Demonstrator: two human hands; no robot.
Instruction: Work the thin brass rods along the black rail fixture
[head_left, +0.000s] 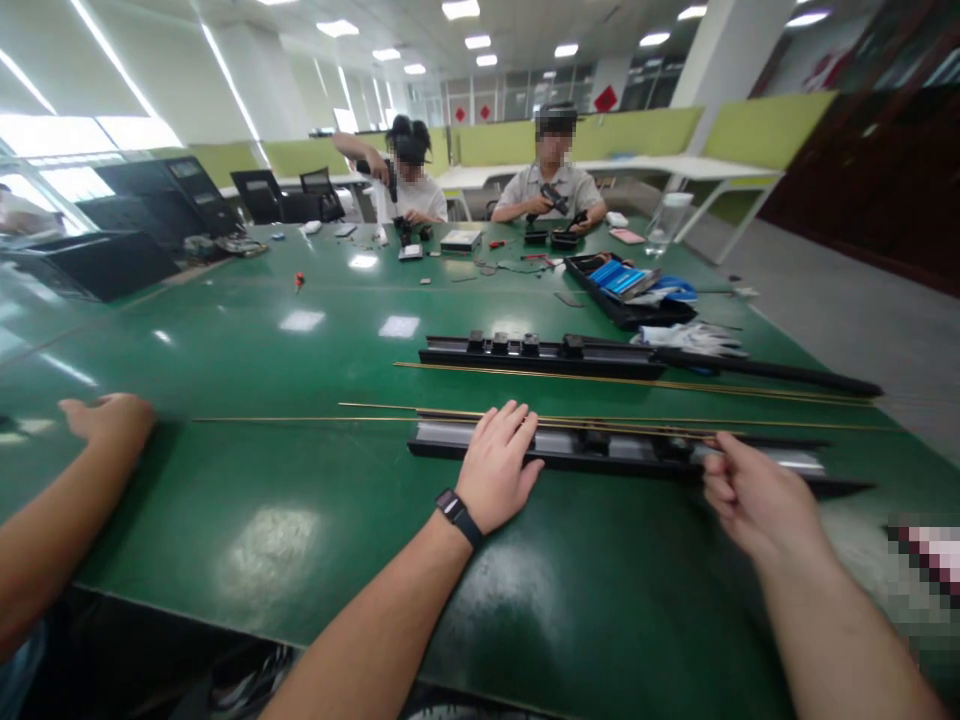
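Observation:
A long black rail [450,452] with a pale inner strip and dark blocks lies in front of me, with thin brass-coloured rods [300,420] along its far edge. My left hand [496,465], with a black watch [457,515] at the wrist, rests palm down across the rail and rods, its fingers stretched out. Near the rail's right end, my right hand [761,500] is closed, thumb and forefinger pinching at a brass rod; its tip is partly hidden by the fingers. Beyond lies a second black rail [540,360] with several blocks, more thin rods [525,374] beside it.
At far left another person's hand [112,420] rests on the green table [225,350]. A black tray [630,310] with blue packs and white gloves [697,340] lie at the right. Two people [412,195] work across the table. A plastic jar [667,225] stands at the far right.

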